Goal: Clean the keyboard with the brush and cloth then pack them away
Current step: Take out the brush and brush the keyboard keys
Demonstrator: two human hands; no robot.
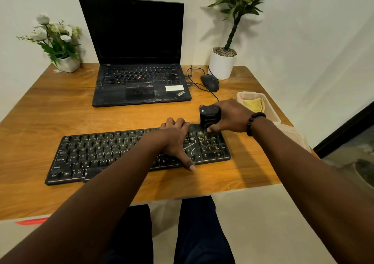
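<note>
Black brush (208, 116) gripped, hands (230, 115) low.

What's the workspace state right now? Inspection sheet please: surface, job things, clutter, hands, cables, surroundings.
Surface: wooden table, pale smudges near the back edge.
Job things: black keyboard lies flat near the front edge, dusty; black brush on its upper right corner; yellow cloth in a pale container on the right.
Clutter: open laptop, screen dark, dusty; mouse; white flowers in a pot; potted green plant.
Hands: left hand rests on the keyboard, steadying it; right hand grips the brush.
Cables: mouse cable loops beside the laptop.
Surroundings: white wall, pale floor, dark doorway edge at right.
</note>
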